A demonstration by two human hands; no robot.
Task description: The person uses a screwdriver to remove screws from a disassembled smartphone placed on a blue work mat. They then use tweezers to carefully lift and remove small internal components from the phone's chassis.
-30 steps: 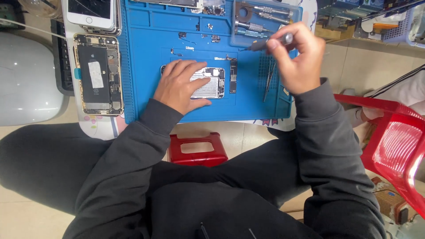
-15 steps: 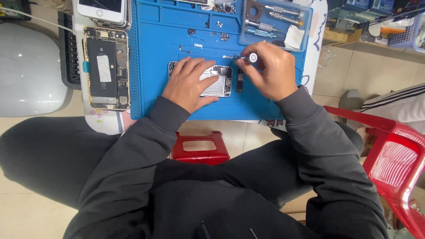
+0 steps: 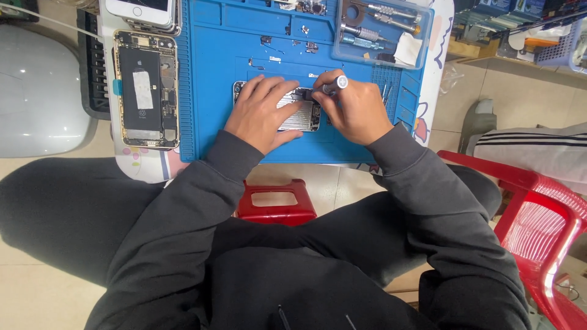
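My work mat (image 3: 220,73) is bright blue. The phone part (image 3: 299,113) under my hands is silver with dark patches, and my screwdriver (image 3: 333,85) is grey with a pale cap. At the mat's left edge lies an opened phone (image 3: 145,88), gold-rimmed with a black battery. My sleeves (image 3: 202,201) are charcoal; the stool (image 3: 275,201) is red.

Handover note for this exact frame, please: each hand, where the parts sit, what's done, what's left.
Left hand: flat on the small phone assembly, pinning it to the blue mat.
Right hand: holds a screwdriver, tip down at the assembly's right edge.
Done: assembly is open, loose screws and small parts lie on the mat above it.
Left: the work at that edge looks unfinished. Opened gold phone lies beside the mat, untouched.
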